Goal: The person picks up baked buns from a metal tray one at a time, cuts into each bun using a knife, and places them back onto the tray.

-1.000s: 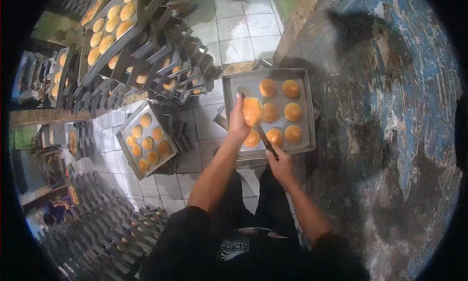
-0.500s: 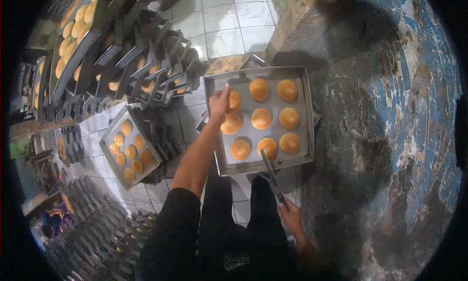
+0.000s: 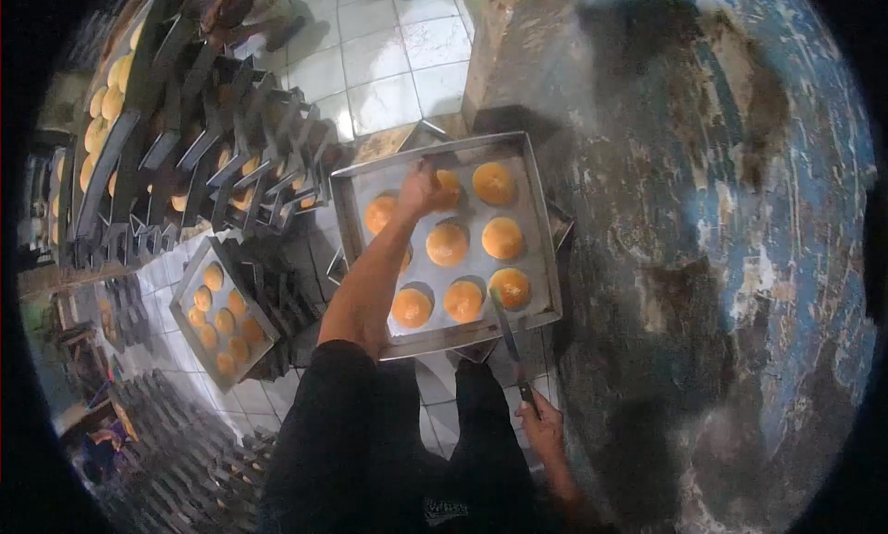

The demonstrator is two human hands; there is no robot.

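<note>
A metal baking tray (image 3: 546, 256) lies below me with several golden buns on it. My left hand (image 3: 421, 190) reaches to the tray's far side, fingers closed over a bun (image 3: 450, 183) in the top row. My right hand (image 3: 543, 429) is low, near my body, gripping the dark handle of a long metal spatula (image 3: 511, 340). The spatula's blade points up to the tray's near edge, close to a bun (image 3: 510, 288) at the near right corner. My dark sleeve and trousers fill the bottom of the view.
A rough, peeling blue and grey wall (image 3: 721, 256) runs along the right. Left of me stand racks of stacked dark trays (image 3: 222, 155) holding buns, and another tray of buns (image 3: 217, 316) rests lower left. White floor tiles (image 3: 388, 62) show at the top.
My left hand has carried a bun from mid-tray to the far row and set it down. My right hand has drawn the spatula back toward my body. The view has shifted left.
</note>
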